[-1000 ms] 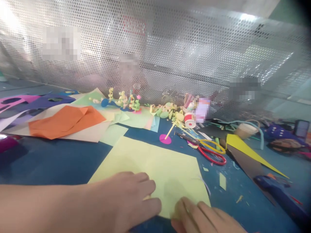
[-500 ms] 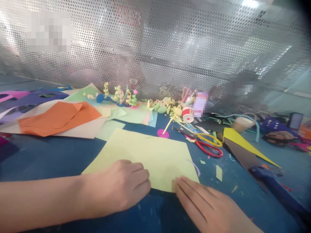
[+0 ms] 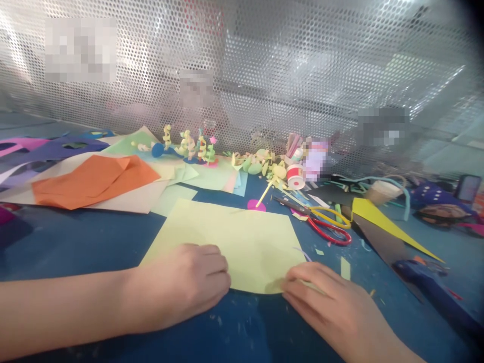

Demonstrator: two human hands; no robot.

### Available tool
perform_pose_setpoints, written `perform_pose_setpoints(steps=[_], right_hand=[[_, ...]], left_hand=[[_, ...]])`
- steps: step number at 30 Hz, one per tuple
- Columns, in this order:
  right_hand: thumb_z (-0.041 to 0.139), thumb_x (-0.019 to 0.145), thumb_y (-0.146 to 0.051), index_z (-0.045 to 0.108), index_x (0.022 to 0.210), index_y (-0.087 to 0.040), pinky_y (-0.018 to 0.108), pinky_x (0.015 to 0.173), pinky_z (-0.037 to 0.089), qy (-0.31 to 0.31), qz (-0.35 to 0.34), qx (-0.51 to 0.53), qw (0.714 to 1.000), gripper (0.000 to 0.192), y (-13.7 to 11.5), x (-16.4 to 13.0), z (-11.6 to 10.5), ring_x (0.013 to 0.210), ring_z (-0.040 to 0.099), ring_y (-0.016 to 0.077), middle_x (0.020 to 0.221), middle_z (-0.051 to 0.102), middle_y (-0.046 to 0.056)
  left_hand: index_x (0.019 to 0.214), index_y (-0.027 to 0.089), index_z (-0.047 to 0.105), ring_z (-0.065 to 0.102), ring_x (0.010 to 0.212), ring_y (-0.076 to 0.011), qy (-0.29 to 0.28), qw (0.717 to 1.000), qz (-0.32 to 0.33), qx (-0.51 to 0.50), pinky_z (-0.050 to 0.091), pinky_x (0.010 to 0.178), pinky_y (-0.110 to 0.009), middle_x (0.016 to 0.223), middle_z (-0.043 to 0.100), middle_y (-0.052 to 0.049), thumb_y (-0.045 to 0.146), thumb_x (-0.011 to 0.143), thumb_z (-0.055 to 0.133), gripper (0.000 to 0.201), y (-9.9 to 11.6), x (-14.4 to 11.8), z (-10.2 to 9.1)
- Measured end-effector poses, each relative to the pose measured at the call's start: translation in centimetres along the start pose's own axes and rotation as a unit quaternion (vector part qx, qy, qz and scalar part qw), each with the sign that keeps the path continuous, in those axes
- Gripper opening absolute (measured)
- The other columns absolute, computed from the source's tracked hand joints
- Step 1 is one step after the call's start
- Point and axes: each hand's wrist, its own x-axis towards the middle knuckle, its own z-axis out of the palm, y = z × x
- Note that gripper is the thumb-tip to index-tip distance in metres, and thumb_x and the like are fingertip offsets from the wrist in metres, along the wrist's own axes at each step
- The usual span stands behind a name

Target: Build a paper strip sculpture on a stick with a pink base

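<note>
A sheet of pale yellow-green paper (image 3: 230, 232) lies on the blue table in front of me. My left hand (image 3: 189, 277) is closed at the sheet's near left edge, its fingers curled and its fingertips hidden beneath. At the near right corner, my right hand (image 3: 328, 302) has its fingers bent round the paper's edge, thumb out of sight. Beyond the sheet, a small yellow paper flower (image 3: 277, 174) has its stem end on a magenta paper disc (image 3: 257, 204). Scissors (image 3: 321, 217) with red and yellow handles lie right of the paper, blades half apart.
Orange paper (image 3: 94, 179) lies on white sheets at the left. Small curled paper figures (image 3: 189, 146) stand at the back before a perforated silver screen (image 3: 264, 60). A white-and-red tape roll (image 3: 296, 177), yellow paper (image 3: 385, 224) and scraps lie to the right.
My right hand has gone from fingers laid straight on the corner to fingers bent round it. The sheet's near edge has shifted slightly, and the left hand stays closed.
</note>
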Motion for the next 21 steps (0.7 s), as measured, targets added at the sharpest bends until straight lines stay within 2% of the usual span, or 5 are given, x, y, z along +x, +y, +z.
perform_pose_setpoints(steps=[5,9,11,16,21], right_hand=[[0.061,0.082,-0.023,0.067,0.08,-0.026,0.025,0.07,0.052,-0.016,0.105,0.113,0.988,0.008,0.5,0.3,0.1,0.077,0.062,0.0142,0.076,0.066,-0.001],[0.061,0.081,-0.028,0.068,0.075,-0.026,0.027,0.066,0.052,-0.048,0.139,0.13,0.981,0.01,1.6,0.3,0.0,0.074,0.063,0.0165,0.073,0.067,0.0],[0.06,0.082,-0.032,0.069,0.075,-0.027,0.028,0.063,0.053,-0.064,0.154,0.129,0.978,0.012,2.0,0.3,-0.1,0.07,0.063,0.0168,0.071,0.067,0.0],[0.063,0.077,-0.038,0.064,0.061,-0.024,0.025,0.049,0.047,-0.083,0.235,0.098,0.963,0.021,2.1,0.6,-0.1,0.056,0.06,0.0155,0.059,0.062,-0.002],[0.065,0.075,-0.037,0.061,0.06,-0.022,0.024,0.049,0.046,-0.097,0.256,0.076,0.959,0.022,2.0,0.8,0.0,0.055,0.059,0.0152,0.059,0.061,-0.001]], left_hand=[[0.082,0.019,0.061,0.055,0.077,-0.015,-0.043,0.984,-0.098,-0.139,0.044,0.07,-0.025,0.078,0.062,-0.004,0.02,0.089,0.043,0.019,-0.9,0.4,-0.2],[0.094,0.023,0.06,0.058,0.075,-0.0141,-0.081,0.953,-0.215,-0.196,0.045,0.068,-0.023,0.081,0.064,-0.001,0.024,0.084,0.05,0.015,-1.4,0.8,-0.7],[0.099,0.024,0.059,0.059,0.073,-0.0143,-0.1,0.942,-0.247,-0.205,0.045,0.065,-0.023,0.08,0.064,0.0,0.025,0.083,0.05,0.018,-1.4,1.0,-1.1],[0.097,0.023,0.058,0.058,0.07,-0.0154,-0.127,0.942,-0.251,-0.184,0.043,0.061,-0.023,0.078,0.063,-0.002,0.029,0.084,0.047,0.018,-1.3,1.5,-1.7],[0.094,0.025,0.058,0.057,0.068,-0.0166,-0.175,0.939,-0.253,-0.153,0.04,0.058,-0.024,0.077,0.063,0.0,0.03,0.084,0.048,0.015,-1.9,1.9,-2.0]])
